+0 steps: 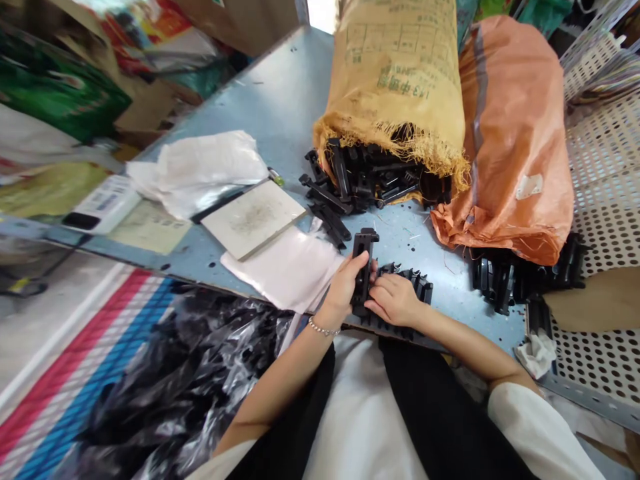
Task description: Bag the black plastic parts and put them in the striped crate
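Note:
My left hand, with a bead bracelet at its wrist, is closed around a long black plastic part held upright over the table's near edge. The part has a slotted, frame-like body and a wider top end. My right hand has its fingers curled and pinches at the lower right side of the same part; its fingertips are partly hidden. Just behind and under my right hand lies a row of similar black parts on the blue-grey table.
A yellow woven sack spills black parts at the back. An orange sack with more parts stands right, beside a perforated panel. Left are a pale board, white plastic bags and a white box. Black plastic bags lie below.

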`<state>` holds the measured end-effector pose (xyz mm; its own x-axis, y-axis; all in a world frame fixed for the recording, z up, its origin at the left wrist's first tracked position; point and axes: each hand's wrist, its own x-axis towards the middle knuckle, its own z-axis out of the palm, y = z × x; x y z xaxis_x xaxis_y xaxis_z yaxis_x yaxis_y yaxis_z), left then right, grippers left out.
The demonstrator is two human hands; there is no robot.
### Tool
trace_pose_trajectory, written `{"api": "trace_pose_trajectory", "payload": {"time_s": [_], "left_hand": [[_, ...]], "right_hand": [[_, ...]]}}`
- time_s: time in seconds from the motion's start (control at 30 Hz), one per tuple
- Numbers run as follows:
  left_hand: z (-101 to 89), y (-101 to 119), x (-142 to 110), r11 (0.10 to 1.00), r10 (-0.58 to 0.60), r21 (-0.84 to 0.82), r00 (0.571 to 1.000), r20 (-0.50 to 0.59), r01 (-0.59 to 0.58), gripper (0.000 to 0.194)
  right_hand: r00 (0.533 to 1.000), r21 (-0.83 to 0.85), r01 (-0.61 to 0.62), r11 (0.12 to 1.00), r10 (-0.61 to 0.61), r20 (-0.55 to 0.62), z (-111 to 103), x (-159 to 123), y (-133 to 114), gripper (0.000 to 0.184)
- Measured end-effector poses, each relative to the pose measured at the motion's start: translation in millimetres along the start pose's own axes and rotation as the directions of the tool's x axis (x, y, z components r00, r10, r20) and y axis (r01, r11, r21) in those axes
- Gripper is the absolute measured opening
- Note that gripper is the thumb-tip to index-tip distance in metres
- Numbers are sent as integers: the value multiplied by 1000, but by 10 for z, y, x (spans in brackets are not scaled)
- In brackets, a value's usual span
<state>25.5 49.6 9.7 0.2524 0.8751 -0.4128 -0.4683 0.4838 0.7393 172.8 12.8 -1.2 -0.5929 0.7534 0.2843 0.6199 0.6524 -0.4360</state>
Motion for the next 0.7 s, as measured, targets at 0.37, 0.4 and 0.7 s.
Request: {"api": "trace_pose_trajectory", "payload": {"time_s": [0.37, 0.4, 0.7], "left_hand": [[-748, -468, -40, 937, 11, 344, 981, -194, 58, 49], [-749, -503, -11, 951, -22, 300, 984, -176, 75, 47], [-674, -194, -289, 867, -387, 428, 884, 261, 254, 49]], "right_hand": [[886, -286, -433, 855, 462, 42, 67, -662, 130, 50], [893, -304, -408, 861, 446, 62, 67, -724, 251, 51], [992, -79, -28, 996, 37, 120, -245, -351, 158, 44]]}}
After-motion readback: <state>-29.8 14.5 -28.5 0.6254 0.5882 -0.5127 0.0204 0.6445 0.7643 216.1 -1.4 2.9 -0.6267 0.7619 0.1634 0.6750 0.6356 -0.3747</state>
